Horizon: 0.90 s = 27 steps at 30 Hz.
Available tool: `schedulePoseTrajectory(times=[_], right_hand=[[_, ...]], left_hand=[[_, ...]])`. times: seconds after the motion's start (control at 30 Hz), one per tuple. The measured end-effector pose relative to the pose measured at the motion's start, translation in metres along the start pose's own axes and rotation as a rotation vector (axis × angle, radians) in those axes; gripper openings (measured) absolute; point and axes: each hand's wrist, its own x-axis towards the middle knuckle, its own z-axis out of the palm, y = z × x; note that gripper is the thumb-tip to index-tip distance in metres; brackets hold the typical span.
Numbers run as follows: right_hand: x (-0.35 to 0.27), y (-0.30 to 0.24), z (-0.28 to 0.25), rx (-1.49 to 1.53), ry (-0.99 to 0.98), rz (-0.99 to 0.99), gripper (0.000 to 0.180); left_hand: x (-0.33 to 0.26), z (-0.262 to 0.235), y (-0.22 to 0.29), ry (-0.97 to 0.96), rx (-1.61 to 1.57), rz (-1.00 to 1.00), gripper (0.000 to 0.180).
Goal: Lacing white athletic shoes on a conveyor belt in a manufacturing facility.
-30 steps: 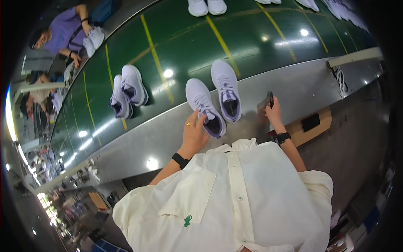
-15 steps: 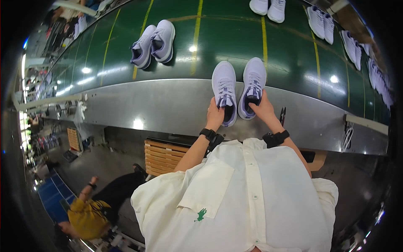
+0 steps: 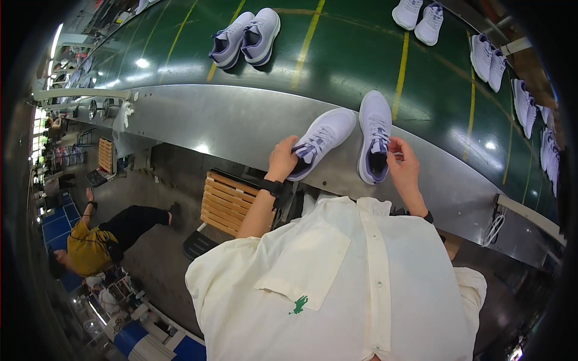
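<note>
On the near side of the steel tabletop [image 3: 180,120], well apart from it, stands a person in a yellow shirt [image 3: 90,245]; then comes a panel of wooden slats [image 3: 224,204], nearer to it. Beyond the tabletop, on the green belt [image 3: 343,54] with yellow lines, sits a pair of pale lilac shoes [image 3: 245,39]. Above the tabletop's near edge, the left hand [image 3: 283,159] has its fingers folded round the heel of the left shoe [image 3: 328,135], which slants across the tabletop. Next to it, the right shoe [image 3: 378,129] has its heel over the tabletop and its toe over the belt. At its collar is the right hand [image 3: 404,165], half curled, fingertips touching; whether they pinch it I cannot tell. Past the tabletop's far side, more pale shoes [image 3: 487,60] line the belt; at its right end hangs a white cord [image 3: 494,230].
</note>
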Motion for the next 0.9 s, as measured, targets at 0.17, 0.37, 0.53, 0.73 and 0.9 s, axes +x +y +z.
schedulePoseTrajectory(times=[0.17, 0.37, 0.53, 0.73, 0.9], right_hand=[[0.004, -0.026, 0.045, 0.294, -0.236, 0.083, 0.018], [0.005, -0.031, 0.115, 0.186, -0.393, 0.044, 0.018], [0.004, -0.024, 0.134, -0.041, -0.317, -0.044, 0.019], [0.005, -0.038, 0.136, -0.133, -0.337, -0.058, 0.023], [0.007, -0.042, 0.140, -0.232, -0.289, -0.037, 0.022]], left_hand=[[-0.033, -0.012, 0.035, 0.409, 0.032, 0.203, 0.027], [-0.053, -0.017, 0.048, 0.306, -0.077, 0.035, 0.017], [-0.037, 0.001, 0.038, 0.170, 0.071, -0.017, 0.035], [-0.040, 0.007, 0.031, 0.035, -0.031, -0.049, 0.047], [-0.029, 0.015, 0.023, 0.017, 0.061, 0.039, 0.044]])
